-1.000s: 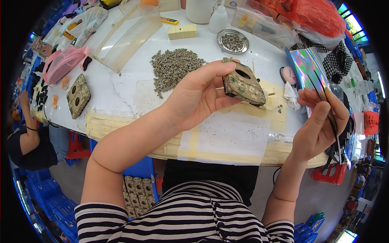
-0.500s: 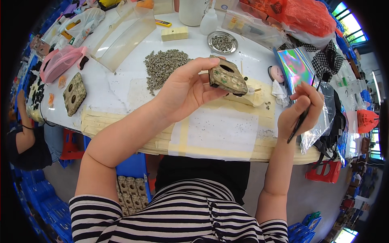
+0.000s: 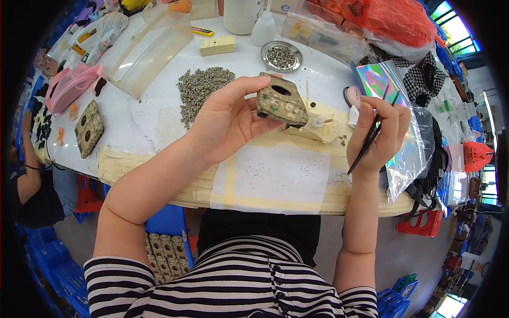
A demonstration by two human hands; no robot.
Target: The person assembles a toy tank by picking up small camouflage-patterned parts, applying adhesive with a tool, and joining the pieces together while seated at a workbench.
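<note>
My left hand grips a camouflage-patterned housing by its left edge, thumb on top, fingers beneath. A dark round opening shows in its upper face. In my right hand is a pair of black tweezers, its tips pointing up and away from the housing. Beyond my left hand lies a heap of small grey metal parts. A round metal dish holds more of them. Another camouflage housing, with two round holes, lies at the left of the table.
A taped white sheet covers the table's near edge. Behind stand a squeeze bottle, a pale block and a clear plastic box. A shiny holographic bag lies right. Another person's arm is at far left.
My right hand has turned, bringing the tweezers to a new slant with the fingers closer around them. The housing stays in my left hand. The whole view has shifted slightly.
</note>
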